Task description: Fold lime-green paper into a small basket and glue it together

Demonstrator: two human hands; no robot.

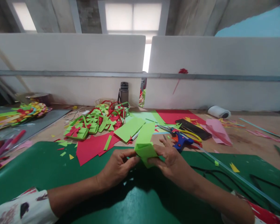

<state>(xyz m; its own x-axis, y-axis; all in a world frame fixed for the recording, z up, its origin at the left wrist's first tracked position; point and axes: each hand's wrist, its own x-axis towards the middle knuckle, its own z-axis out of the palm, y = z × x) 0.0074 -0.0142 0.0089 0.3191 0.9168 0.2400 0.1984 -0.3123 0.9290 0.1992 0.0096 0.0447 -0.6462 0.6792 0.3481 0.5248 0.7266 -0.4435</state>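
Two bare hands are held together over the dark green mat (49, 168) on the worktop (247, 140), and a folded piece of light green paper (145, 150) is pinched between them; the left hand (118, 168) is closed on the paper's left edge, its fingers (130, 154) curled narrow around the fold, while the right hand (171, 161) is pressed against the paper's right side, thumb and forefinger shut on it and the remaining fingers spread loosely; the paper is thus gripped from both sides and raised just above the mat, its upper flap standing up beyond the fingertips; just behind the hands a blue glue gun (180, 140) is laid beside yellow-handled scissors (191, 134), with a black flat object (193, 128) near them; red paper sheets (93, 147) are spread to the left of the hands, touching the mat's far edge, and a heap of green and red paper scraps (95, 121) is piled further back; a dark bottle (124, 92) is stood against the white partition (67, 62), and a white roll (218, 112) is seen well apart on the right
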